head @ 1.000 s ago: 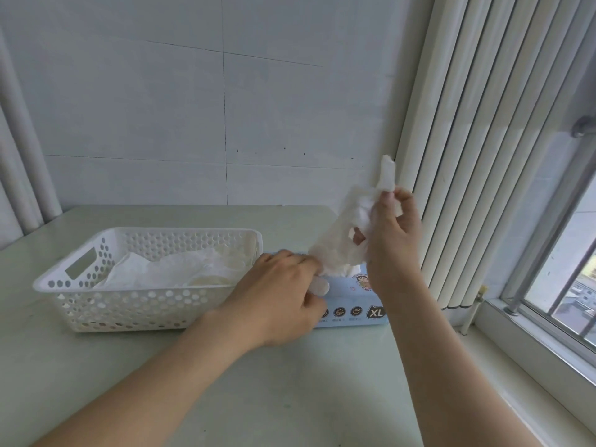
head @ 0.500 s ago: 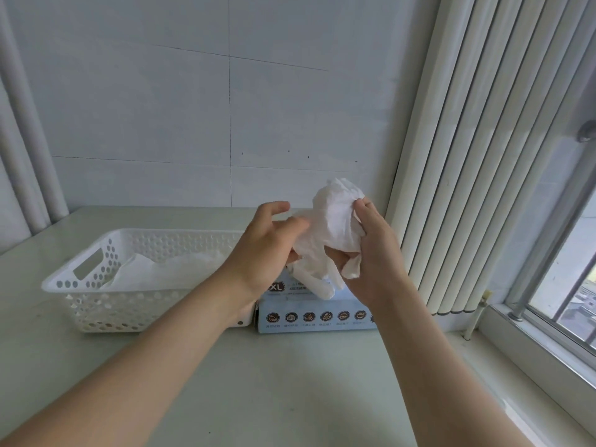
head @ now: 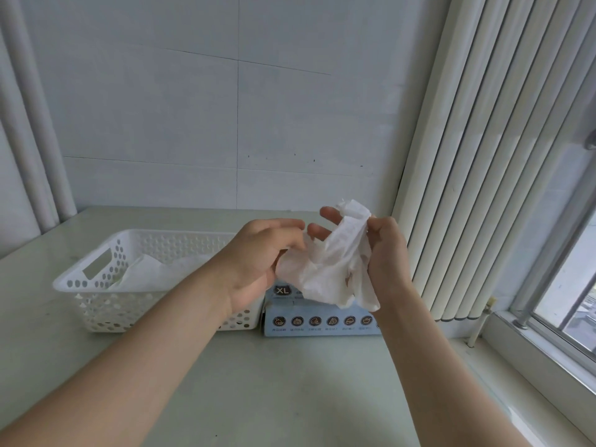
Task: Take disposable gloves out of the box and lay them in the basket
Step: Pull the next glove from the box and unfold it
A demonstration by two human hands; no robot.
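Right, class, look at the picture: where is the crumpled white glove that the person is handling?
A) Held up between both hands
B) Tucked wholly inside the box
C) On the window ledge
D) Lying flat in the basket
A: the left hand and the right hand both grip the glove in the air, clear of the basket and outside the box.

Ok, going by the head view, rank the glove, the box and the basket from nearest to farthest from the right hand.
1. Glove, held in the right hand itself.
2. Box, just below the hand.
3. Basket, off to the left.
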